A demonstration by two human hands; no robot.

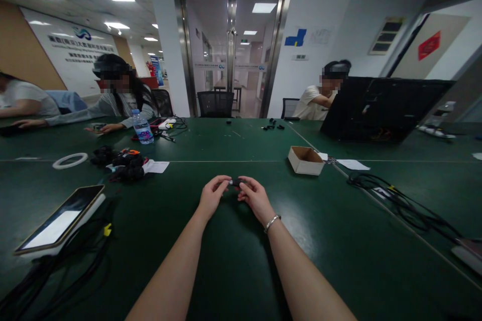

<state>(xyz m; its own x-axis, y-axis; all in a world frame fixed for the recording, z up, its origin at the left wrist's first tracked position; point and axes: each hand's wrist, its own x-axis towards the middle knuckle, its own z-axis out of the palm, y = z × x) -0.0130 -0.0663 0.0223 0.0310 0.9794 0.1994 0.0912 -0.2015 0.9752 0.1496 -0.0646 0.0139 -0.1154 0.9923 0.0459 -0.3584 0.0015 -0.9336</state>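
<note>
Both my forearms reach out over a dark green table (233, 261). My left hand (211, 195) and my right hand (254, 196) meet at the table's middle, fingers pinched on the two ends of a small black part (235, 182) held just above the surface. A silver bracelet (271, 222) circles my right wrist. What the part is stays too small to make out.
A small open cardboard box (306, 160) sits ahead right, paper slips beside it. A tablet (62, 218) with cables lies near left, a black bundle (122, 164), white ring (70, 160) and water bottle (142, 128) further left. Black cables (402, 205) trail right. Other people sit at the far side.
</note>
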